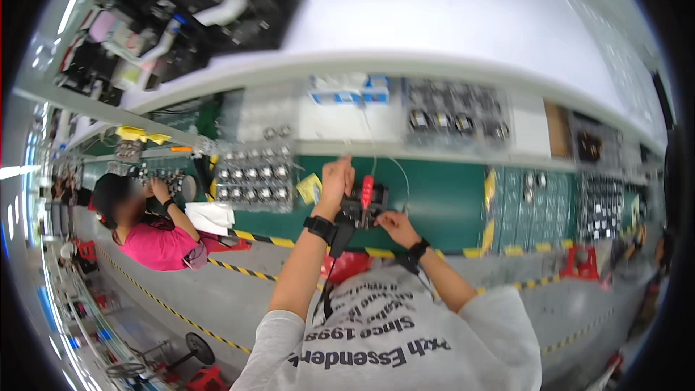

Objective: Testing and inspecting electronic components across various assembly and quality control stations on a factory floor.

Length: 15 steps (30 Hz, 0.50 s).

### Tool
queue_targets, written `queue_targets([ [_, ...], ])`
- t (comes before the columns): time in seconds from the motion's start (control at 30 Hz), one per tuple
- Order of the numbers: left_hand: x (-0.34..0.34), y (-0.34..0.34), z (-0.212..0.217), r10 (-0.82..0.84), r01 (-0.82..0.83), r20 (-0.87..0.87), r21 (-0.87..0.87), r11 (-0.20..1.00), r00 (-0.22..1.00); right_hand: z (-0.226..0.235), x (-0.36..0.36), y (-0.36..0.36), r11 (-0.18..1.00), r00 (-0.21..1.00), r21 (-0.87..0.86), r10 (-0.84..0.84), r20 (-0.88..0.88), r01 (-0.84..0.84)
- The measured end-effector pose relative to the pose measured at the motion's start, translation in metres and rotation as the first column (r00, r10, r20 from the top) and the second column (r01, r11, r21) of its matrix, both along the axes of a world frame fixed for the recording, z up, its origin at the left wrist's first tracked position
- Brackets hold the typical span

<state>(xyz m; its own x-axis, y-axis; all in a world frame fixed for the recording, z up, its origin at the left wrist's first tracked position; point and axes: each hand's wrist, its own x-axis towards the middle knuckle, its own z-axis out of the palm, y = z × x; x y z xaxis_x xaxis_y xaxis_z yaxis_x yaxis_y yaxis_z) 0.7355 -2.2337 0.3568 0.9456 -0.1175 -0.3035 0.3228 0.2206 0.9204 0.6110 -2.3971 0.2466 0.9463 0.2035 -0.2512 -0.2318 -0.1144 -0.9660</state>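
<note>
A black clamping fixture [352, 211] with a red-handled toggle clamp [367, 192] stands on the green bench mat in front of me. Beside its far left side is my left hand [336, 179], fingers curled together; what they hold, if anything, is too blurred to see. My right hand [397, 229] is at the fixture's near right corner, with thumb and fingers pinched; anything between them is too small to name. A thin pale cable [405, 177] curves over the mat to the right of the fixture. Both wrists wear black bands.
Left of the fixture lie a yellow paper [309, 189] and a clear tray [253, 174] of small metal parts. More trays [455, 119] sit on the shelf, next to a blue-white box [349, 90]. Empty clear trays [532, 210] lie right. A co-worker in pink [156, 242] works at left.
</note>
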Motion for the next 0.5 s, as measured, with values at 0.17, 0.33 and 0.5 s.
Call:
queue_targets([
  [0.17, 0.035, 0.032, -0.013, 0.064, -0.064, 0.017, -0.006, 0.998, 0.998, -0.03, 0.045, 0.006, 0.996, 0.99, 0.009, 0.088, 0.113, -0.09],
  [0.33, 0.042, 0.051, 0.003, 0.019, -0.067, 0.176, 0.274, 0.96, 0.984, -0.007, 0.072, 0.008, 0.96, 0.975, -0.213, 0.204, 0.088, -0.182],
  [0.5, 0.045, 0.121, 0.1, -0.006, -0.334, 0.51, 0.573, 0.748, 0.86, 0.025, 0.076, -0.002, 0.935, 0.928, -0.353, 0.113, 0.355, 0.021],
])
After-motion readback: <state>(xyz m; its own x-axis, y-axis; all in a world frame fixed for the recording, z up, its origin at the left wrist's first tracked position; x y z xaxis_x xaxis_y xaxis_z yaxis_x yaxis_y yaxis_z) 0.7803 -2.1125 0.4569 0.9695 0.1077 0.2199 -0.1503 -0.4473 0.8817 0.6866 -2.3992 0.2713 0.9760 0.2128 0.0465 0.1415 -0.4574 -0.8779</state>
